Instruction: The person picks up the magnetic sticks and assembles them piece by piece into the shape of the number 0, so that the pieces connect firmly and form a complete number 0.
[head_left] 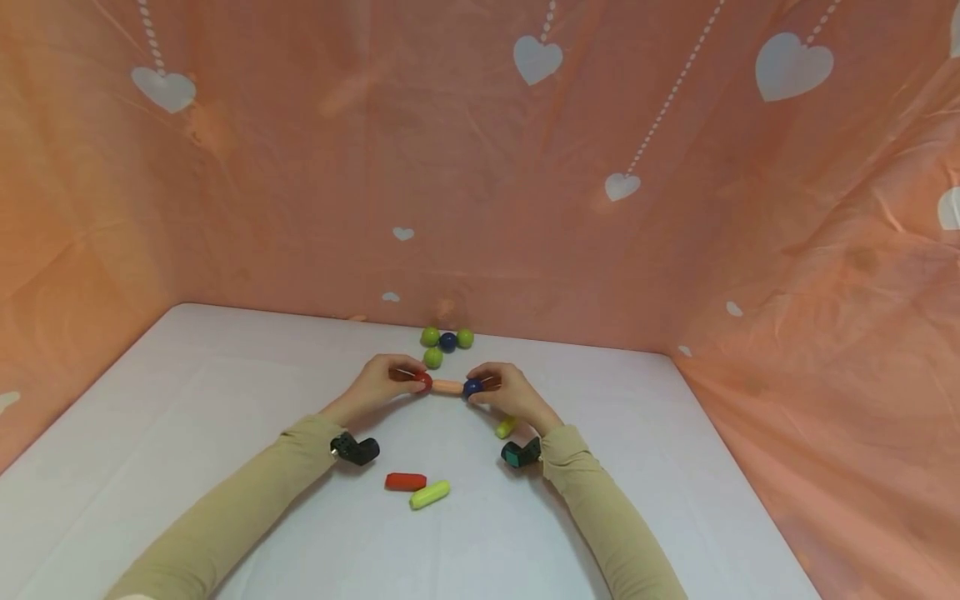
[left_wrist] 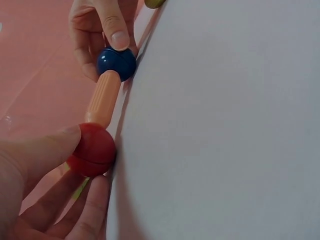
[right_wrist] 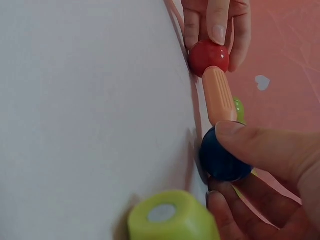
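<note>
Between my two hands lies an orange ridged rod (head_left: 447,387), with a red ball (left_wrist: 92,150) at its left end and a dark blue ball (right_wrist: 226,154) at its right end. My left hand (head_left: 380,387) pinches the red ball between thumb and fingers. With thumb on one side and fingers on the other, my right hand (head_left: 512,392) holds the blue ball. Both balls touch the rod's ends, and the joined row sits at or just above the white table. Close by my right wrist lies a yellow-green rod (head_left: 506,427), partly covered in the head view.
Beyond the hands several green balls (head_left: 432,357) sit around another dark blue ball (head_left: 447,342). Nearer the front, a red rod (head_left: 406,482) and a yellow-green rod (head_left: 430,495) lie side by side on the white table (head_left: 300,533). Peach cloth (head_left: 480,167) hangs around the back and sides.
</note>
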